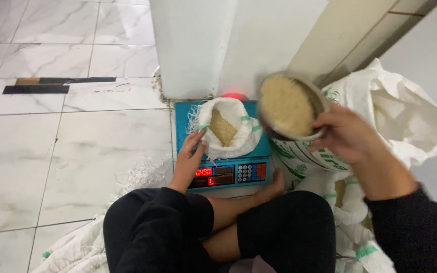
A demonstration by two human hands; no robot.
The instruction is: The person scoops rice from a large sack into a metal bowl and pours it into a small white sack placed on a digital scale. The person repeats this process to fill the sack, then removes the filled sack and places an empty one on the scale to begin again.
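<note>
My right hand [347, 134] grips a round metal bowl [289, 106] heaped with pale yellowish grain, held in the air just right of a small white woven sack [231, 129]. That sack stands open on a blue digital scale [228, 169], with the same grain showing inside. My left hand [190, 151] rests against the sack's left side, fingers spread on its rim. The scale's red display is lit.
A large white woven sack [395, 116] with green print lies open to the right. A white pillar [193, 45] rises behind the scale. I sit cross-legged in dark clothes, bare foot [274, 184] beside the scale. More sacking [77, 250] lies on the marble floor tiles.
</note>
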